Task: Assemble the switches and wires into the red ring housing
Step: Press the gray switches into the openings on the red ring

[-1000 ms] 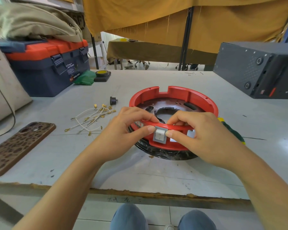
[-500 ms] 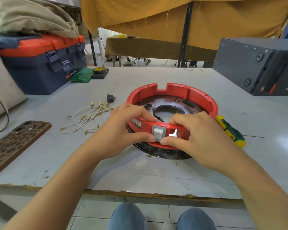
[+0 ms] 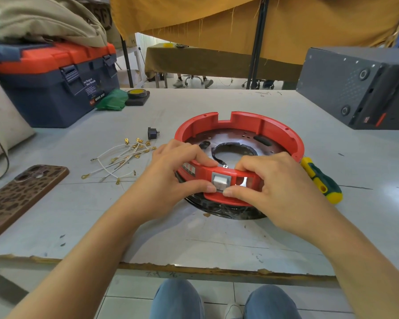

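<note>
1. A person sat at a pale grey counter, seen from their own head looking down at both hands.
2. A red ring housing lay on the counter between and beyond the hands, with its near wall under their fingers.
3. The left hand gripped the near wall: its fingers curled over the top rim and its thumb pressed the outer face.
4. The right hand gripped the same wall just beside the left, fingers hooked over the rim and thumb on the outer face.
5. A grey and white switch sat in an opening in that wall, between the two thumb tips, which touched its lower edge.
6. A second rectangular opening showed just to the right of the switch, partly behind the right fingers.
7. A loose bundle of white wires with gold terminals lay on the counter, near the left hand on its outer side.
8. A small black switch stood just beyond the wires.
9. A green and yellow screwdriver lay just outside the right hand, its tip hidden by the housing.
10. A phone in a spotted brown case lay well to the left of the left hand.
11. A blue and orange toolbox stood far beyond the left hand, and a dark grey box far beyond the right.
</note>
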A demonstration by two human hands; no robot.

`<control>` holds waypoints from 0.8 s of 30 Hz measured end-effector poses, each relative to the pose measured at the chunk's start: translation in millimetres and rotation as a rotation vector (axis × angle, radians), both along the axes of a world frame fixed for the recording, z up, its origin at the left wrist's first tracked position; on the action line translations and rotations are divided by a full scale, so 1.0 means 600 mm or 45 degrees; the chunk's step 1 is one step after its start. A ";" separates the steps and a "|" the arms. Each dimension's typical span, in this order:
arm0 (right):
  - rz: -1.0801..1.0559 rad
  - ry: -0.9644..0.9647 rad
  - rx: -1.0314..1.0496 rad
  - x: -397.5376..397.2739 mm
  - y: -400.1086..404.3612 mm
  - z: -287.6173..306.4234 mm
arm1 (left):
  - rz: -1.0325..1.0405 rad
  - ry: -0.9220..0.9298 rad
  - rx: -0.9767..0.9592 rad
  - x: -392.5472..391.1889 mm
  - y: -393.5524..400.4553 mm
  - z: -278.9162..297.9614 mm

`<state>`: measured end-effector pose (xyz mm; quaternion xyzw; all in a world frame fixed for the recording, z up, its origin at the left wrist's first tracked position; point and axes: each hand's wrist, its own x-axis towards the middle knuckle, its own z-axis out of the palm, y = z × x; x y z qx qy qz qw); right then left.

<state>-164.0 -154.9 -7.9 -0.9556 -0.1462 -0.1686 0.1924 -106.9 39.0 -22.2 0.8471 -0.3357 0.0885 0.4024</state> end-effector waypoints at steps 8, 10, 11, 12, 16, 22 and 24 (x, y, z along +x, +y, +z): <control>0.046 0.039 0.095 -0.004 -0.003 0.007 | -0.070 0.035 -0.076 0.000 0.004 0.000; 0.026 -0.008 0.091 -0.005 0.000 0.006 | -0.039 0.031 -0.097 -0.001 0.000 -0.002; 0.018 -0.023 0.087 -0.005 0.002 0.005 | -0.026 0.034 -0.106 -0.002 -0.002 -0.003; 0.013 -0.036 0.079 -0.005 0.003 0.005 | -0.015 0.041 -0.115 -0.002 -0.003 -0.003; -0.006 -0.057 0.022 -0.005 0.004 0.005 | 0.020 0.054 -0.098 -0.004 -0.004 0.001; 0.150 0.148 0.035 -0.008 -0.018 0.028 | -0.038 -0.006 -0.068 -0.013 0.001 0.009; 0.232 0.287 0.157 -0.005 -0.029 0.042 | -0.097 0.001 -0.051 -0.009 0.007 0.016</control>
